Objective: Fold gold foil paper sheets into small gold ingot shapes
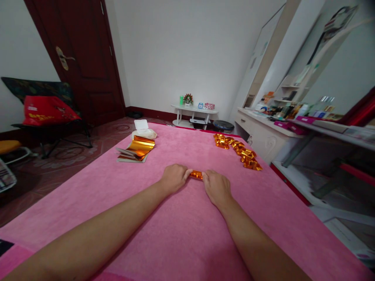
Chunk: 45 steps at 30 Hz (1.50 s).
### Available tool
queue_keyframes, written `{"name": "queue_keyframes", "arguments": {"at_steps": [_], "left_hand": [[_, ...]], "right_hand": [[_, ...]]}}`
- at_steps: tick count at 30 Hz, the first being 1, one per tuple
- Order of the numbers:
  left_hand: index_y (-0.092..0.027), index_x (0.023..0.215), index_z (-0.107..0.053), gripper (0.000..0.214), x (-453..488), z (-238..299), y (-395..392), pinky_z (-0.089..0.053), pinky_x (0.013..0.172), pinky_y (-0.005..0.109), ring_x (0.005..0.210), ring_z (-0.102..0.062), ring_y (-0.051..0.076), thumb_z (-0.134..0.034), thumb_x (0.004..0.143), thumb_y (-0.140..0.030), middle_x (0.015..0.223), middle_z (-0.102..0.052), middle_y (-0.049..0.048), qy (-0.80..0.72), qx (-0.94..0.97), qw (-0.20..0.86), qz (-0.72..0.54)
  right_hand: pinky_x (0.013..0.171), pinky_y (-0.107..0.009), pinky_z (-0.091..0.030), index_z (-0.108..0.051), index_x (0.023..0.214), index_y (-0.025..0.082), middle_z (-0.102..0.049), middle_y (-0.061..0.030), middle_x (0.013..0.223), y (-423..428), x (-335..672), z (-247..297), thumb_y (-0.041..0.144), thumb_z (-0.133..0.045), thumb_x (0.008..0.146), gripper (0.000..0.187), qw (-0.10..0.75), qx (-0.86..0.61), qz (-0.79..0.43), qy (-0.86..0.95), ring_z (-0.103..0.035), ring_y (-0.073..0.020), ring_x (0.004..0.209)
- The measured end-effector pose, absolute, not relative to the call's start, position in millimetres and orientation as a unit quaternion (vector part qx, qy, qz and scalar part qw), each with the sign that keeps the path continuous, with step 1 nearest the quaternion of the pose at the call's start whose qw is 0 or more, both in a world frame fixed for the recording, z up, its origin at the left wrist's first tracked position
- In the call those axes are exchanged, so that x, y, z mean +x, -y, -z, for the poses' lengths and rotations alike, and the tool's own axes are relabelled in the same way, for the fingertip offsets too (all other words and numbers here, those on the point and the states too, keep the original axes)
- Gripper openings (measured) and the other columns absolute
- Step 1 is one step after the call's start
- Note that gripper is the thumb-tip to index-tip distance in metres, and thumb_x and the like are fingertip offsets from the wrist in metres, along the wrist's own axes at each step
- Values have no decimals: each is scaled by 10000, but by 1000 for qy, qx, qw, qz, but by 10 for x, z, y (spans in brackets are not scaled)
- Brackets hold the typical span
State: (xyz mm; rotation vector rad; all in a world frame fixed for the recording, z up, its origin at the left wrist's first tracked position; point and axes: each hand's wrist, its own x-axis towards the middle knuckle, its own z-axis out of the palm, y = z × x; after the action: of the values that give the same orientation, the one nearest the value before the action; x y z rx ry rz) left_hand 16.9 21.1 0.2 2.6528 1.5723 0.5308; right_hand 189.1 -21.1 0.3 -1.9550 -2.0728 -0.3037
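Observation:
Between my two hands a small rolled piece of shiny gold foil paper [196,174] is held just over the pink cloth [187,226]. My left hand [175,177] is closed on its left end, thumb pressed against it. On the right end, my right hand [217,187] is closed in the same way. Beyond my left hand lies a stack of gold foil sheets [142,146], the top one curling up. Several folded gold foil pieces [240,150] lie in a crooked row past my right hand.
Behind the stack sits a white container with its lid up [143,127]. A dressing table [263,128] crowded with bottles runs along the right. A low white table [193,109] stands by the far wall. At left, a chair holds a red bag [48,111].

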Motion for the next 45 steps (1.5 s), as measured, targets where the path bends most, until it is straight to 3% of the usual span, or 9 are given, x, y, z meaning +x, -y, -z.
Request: {"name": "queue_keyframes", "arguments": {"at_steps": [12, 22, 45], "left_hand": [[-188, 772, -703, 573, 228, -15, -160, -328, 602, 258, 713, -619, 187, -256, 924, -512, 781, -709, 96, -549, 801, 50, -236], [-189, 807, -710, 601, 278, -14, -128, -303, 590, 265, 724, -621, 191, -214, 935, -503, 790, -710, 91, -565, 775, 47, -280], [-138, 610, -623, 558, 382, 22, -90, -247, 535, 237, 504, -473, 104, -264, 953, -393, 554, -590, 22, -491, 769, 113, -393]], "right_hand": [[598, -255, -351, -651, 849, 216, -705, -61, 820, 258, 1798, -48, 397, -314, 948, 395, 180, -711, 93, 674, -640, -177, 724], [580, -259, -334, -637, 865, 207, -703, -62, 836, 273, 1718, -57, 345, -321, 947, 354, 190, -727, 120, 649, -634, -174, 685], [509, -292, -184, -600, 758, 198, -681, -30, 700, 260, 1711, -10, 273, -359, 936, 309, 224, -699, 182, 654, -597, -161, 563]]}}
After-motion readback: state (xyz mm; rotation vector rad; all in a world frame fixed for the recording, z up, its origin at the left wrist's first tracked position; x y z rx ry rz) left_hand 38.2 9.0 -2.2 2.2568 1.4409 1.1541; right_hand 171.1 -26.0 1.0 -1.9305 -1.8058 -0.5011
